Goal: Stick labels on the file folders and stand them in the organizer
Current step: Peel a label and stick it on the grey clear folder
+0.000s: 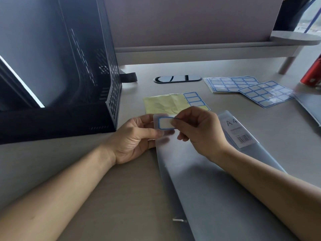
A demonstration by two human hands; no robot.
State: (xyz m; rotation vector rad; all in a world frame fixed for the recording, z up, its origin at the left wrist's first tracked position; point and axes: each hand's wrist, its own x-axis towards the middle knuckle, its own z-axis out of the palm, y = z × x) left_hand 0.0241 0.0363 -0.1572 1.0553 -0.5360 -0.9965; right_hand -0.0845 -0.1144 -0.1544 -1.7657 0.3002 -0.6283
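A translucent grey file folder [205, 185] lies on the desk in front of me, its far corner lifted. My left hand [133, 138] pinches that corner from the left, thumb on top. A white label with a blue border [165, 122] sits on the corner. My right hand [199, 131] presses its fingertips onto the label's right end. A part-used label sheet [166, 103] with yellow backing and three labels left lies just beyond my hands. The black mesh organizer [69, 84] stands at the left, with folders standing in it.
Two full label sheets [231, 84] [265, 95] lie at the right rear. Another folder with an A4 sticker [241, 133] lies under my right hand's side. A red object [312, 73] is at the right edge. A cable port [177, 78] sits mid-desk before the divider panel.
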